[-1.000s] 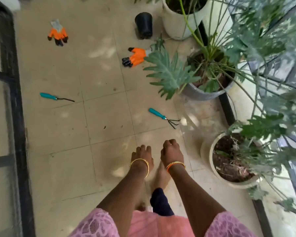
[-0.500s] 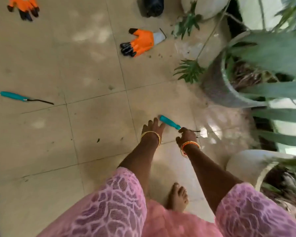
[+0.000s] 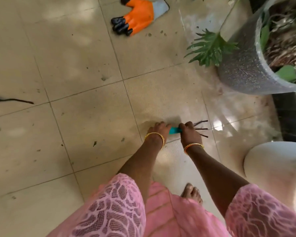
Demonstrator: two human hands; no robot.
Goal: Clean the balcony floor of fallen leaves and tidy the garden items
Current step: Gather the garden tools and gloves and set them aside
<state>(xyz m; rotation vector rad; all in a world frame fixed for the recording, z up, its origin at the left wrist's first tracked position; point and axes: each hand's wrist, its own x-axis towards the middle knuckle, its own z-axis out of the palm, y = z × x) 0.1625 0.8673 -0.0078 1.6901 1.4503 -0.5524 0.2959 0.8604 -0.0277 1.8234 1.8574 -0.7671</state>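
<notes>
Head view shows no writing, brand or label that can be read on any item. Both arms reach down and forward from pink lace sleeves (image 3: pixel 109 211) to the tiled floor (image 3: pixel 75 65), each wrist wearing gold bangles. The right hand (image 3: pixel 190 132) has its fingers curled round the hand rake (image 3: pixel 175 130), gripping it where the teal handle meets the dark metal tines; the tines fan out to the right past the knuckles, low over the floor. The left hand (image 3: pixel 158 130) is at the handle's other end, fingers bent down over it; whether they actually clasp it or only touch it cannot be told, since the hand covers that end. The rake sits at the middle of the scene, just left of a wet, shiny patch of tile.

Farther away, an orange glove (image 3: pixel 137 17) with black fingertips lies flat on the floor. At the far left edge lies a second teal-handled tool (image 3: pixel 12 100) with a thin dark shaft. A speckled grey pot (image 3: pixel 243 71) with green leaves stands far right, a white pot (image 3: pixel 270 165) near right. A bare foot (image 3: pixel 192 194) shows between the arms.
</notes>
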